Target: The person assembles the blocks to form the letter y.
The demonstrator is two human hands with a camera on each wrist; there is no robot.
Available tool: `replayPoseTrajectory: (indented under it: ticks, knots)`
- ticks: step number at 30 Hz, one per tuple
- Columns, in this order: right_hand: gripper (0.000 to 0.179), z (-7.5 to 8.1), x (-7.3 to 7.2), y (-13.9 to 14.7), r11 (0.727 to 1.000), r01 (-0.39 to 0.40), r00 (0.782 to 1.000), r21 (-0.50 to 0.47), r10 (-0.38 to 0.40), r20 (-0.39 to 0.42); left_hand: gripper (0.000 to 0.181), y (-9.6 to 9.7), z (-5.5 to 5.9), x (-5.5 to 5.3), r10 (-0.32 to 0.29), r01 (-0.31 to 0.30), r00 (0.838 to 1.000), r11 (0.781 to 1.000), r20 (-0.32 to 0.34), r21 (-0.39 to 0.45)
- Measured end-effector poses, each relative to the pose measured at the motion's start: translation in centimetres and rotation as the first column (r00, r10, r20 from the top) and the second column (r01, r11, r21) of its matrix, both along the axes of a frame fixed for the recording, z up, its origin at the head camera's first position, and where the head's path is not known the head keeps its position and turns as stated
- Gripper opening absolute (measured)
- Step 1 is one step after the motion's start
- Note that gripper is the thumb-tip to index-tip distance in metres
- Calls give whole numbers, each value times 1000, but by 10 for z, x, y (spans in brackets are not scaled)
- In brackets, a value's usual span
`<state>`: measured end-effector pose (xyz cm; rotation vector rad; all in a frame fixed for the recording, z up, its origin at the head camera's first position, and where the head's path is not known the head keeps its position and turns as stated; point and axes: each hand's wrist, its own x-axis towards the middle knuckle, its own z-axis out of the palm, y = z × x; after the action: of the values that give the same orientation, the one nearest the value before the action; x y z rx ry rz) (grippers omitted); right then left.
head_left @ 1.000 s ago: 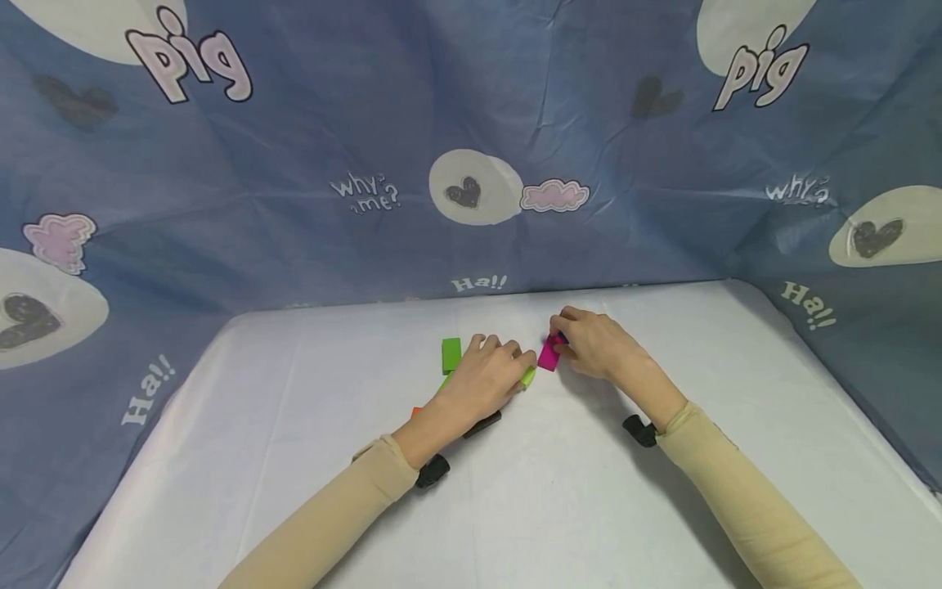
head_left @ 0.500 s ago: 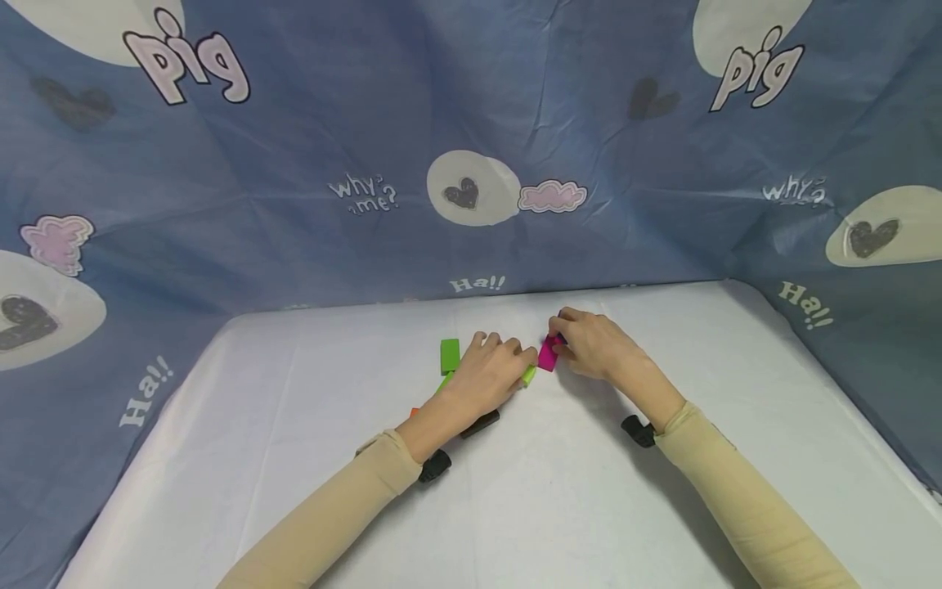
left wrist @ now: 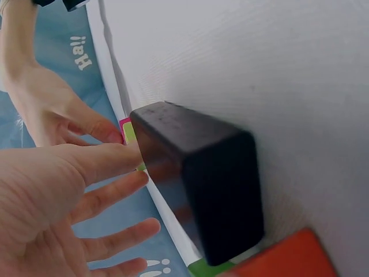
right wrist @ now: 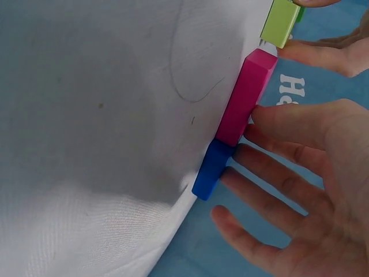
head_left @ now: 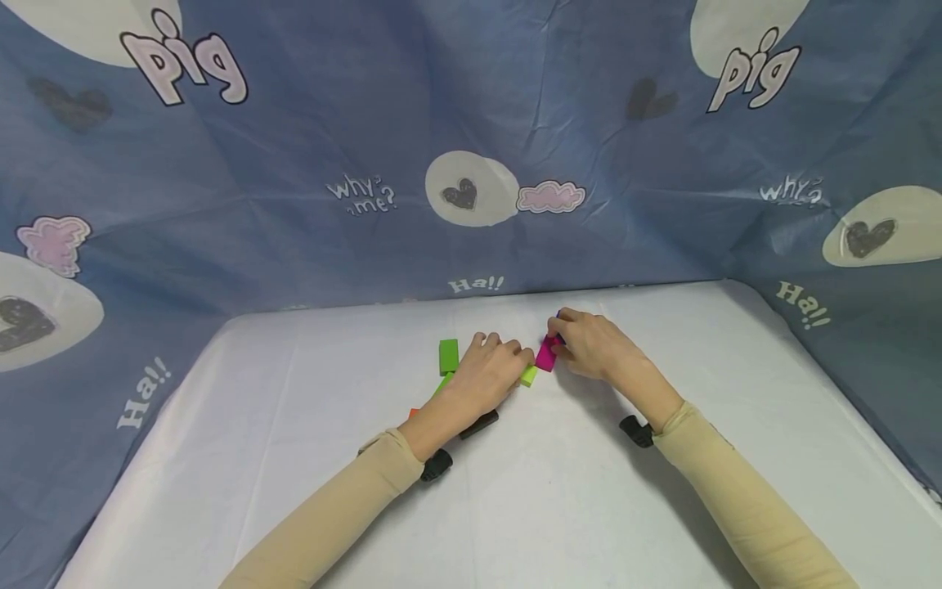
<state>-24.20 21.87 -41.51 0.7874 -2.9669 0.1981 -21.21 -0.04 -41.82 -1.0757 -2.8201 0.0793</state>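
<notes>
In the head view my left hand (head_left: 482, 376) reaches over a row of coloured blocks. It pinches a lime block (right wrist: 281, 23) between thumb and finger at the row's right part. My right hand (head_left: 592, 345) holds a magenta block (right wrist: 248, 95) by its side, thumb and index finger at its edge. A blue block (right wrist: 212, 169) meets the magenta one end to end, with the other right fingertips along it. A narrow gap shows between the lime and magenta blocks in the right wrist view.
A black block (left wrist: 196, 173) stands close under the left wrist. Green blocks (head_left: 448, 357) and an orange block (left wrist: 288, 259) lie left of the left hand, partly hidden by it. A patterned blue cloth (head_left: 294, 245) rises behind the white table (head_left: 559, 507).
Both hands stay almost in place. A little more of the blue block shows beyond the right fingers, and the head view has shifted slightly.
</notes>
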Motion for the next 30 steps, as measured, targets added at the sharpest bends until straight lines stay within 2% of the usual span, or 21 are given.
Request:
replayPoseTrajectory:
  ticks: [9,16,30]
  knots:
    - [13,0,0,0,1000,-7,1000,-2,7,-2,6,0,-2,0,-10,10,1000,1000,-8,19]
    - [13,-2,-1,0,1000,-12,1000,0,12,-6,11,0,-3,-3,-2,2,1000,1000,-8,10]
    - [20,1,-1,3,1000,5,1000,0,-5,30,12,0,-5,-4,-6,7,1000,1000,-17,4]
